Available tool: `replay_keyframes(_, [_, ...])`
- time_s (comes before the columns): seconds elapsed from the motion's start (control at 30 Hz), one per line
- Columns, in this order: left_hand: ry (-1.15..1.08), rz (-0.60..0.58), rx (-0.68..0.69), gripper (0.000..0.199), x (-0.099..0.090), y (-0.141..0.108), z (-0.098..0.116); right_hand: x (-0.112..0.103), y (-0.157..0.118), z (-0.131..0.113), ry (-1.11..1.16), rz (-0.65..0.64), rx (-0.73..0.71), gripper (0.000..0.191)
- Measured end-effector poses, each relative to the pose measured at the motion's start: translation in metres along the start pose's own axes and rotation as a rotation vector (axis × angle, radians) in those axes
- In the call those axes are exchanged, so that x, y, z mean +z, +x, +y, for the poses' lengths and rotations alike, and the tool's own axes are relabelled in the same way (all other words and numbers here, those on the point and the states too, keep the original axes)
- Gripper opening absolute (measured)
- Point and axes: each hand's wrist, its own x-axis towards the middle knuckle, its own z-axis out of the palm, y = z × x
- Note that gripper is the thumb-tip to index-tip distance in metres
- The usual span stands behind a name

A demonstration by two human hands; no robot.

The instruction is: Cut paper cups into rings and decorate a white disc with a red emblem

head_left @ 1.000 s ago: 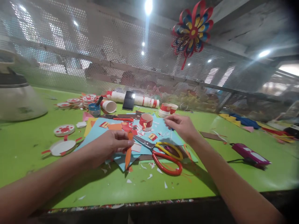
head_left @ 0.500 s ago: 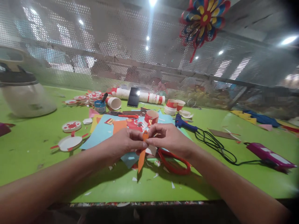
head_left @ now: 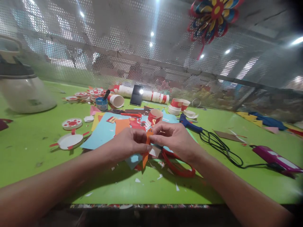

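Between my two hands is a narrow orange paper strip [head_left: 145, 160] with a pointed lower end. My left hand [head_left: 127, 142] pinches it from the left with thumb and fingers. From the right, my right hand [head_left: 174, 138] holds its upper part, fingertips nearly meeting the left ones. Red-handled scissors [head_left: 177, 168] lie under and beside my right hand, their blades hidden. Just beyond my fingers stands a red and white paper cup piece [head_left: 155, 116]. Light blue paper [head_left: 99, 134] and an orange sheet [head_left: 121, 125] lie beneath and behind the hands.
White discs with red tabs [head_left: 71, 142] lie left. A blue jar [head_left: 101, 104], a phone [head_left: 136, 95] and a long cup tube [head_left: 152, 95] stand at the back. A blue glue gun [head_left: 191, 124] trails its cable right to a purple power strip [head_left: 276, 157]. Paper scraps litter the front.
The strip has turned and tilted between my fingers, and less of its lower end shows. Both hands stay close together on it. The whole view has shifted slightly.
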Motion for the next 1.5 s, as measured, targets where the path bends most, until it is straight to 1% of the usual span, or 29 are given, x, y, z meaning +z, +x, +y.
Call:
replay_keyframes(0.1, [-0.012,-0.004,-0.003,0.009,0.002,-0.002,0.001,-0.006,0.001,0.002,0.083,0.046,0.001,0.012])
replay_keyframes(0.17, [-0.050,-0.009,-0.028,0.012,0.001,-0.002,0.001,-0.012,0.001,0.001,0.158,0.119,-0.033,0.013])
replay_keyframes(0.23, [-0.073,0.014,-0.055,0.021,0.000,-0.001,-0.001,-0.020,0.000,-0.002,0.242,0.205,-0.075,0.012])
replay_keyframes(0.3, [-0.065,0.063,-0.077,0.026,-0.004,0.001,-0.003,-0.026,-0.002,-0.005,0.340,0.242,-0.079,0.011])
replay_keyframes(0.37, [-0.089,0.099,-0.097,0.027,-0.007,0.002,-0.005,-0.029,-0.004,-0.007,0.411,0.189,-0.021,0.011])
replay_keyframes(0.47, [-0.190,0.115,-0.105,0.025,-0.012,0.003,-0.008,-0.025,-0.006,0.000,0.409,0.030,0.107,0.012])
replay_keyframes(0.5, [-0.225,0.109,-0.101,0.025,-0.012,0.003,-0.010,-0.023,-0.006,0.004,0.392,-0.002,0.135,0.013])
replay_keyframes(0.57, [-0.269,0.093,-0.093,0.024,-0.013,0.003,-0.012,-0.016,-0.006,0.012,0.365,-0.027,0.161,0.015])
replay_keyframes(0.67, [-0.291,0.077,-0.092,0.020,-0.011,0.004,-0.013,-0.010,-0.004,0.018,0.344,-0.025,0.164,0.018])
replay_keyframes(0.8, [-0.324,0.076,-0.103,0.012,-0.009,0.003,-0.011,-0.008,-0.004,0.015,0.265,0.009,0.165,0.018])
replay_keyframes(0.9, [-0.318,0.073,-0.106,0.013,-0.009,0.001,-0.011,-0.008,-0.004,0.012,0.216,0.019,0.163,0.016])
replay_keyframes(1.03, [-0.284,0.052,-0.101,0.015,-0.009,0.000,-0.010,-0.008,-0.004,0.013,0.207,0.016,0.136,0.014])
replay_keyframes(1.33, [-0.268,0.057,-0.100,0.011,-0.007,-0.001,-0.010,-0.006,-0.004,0.011,0.135,0.028,0.111,0.016])
replay_keyframes(1.5, [-0.269,0.063,-0.107,0.009,-0.005,-0.001,-0.008,-0.004,-0.005,0.010,0.156,0.034,0.102,0.017])
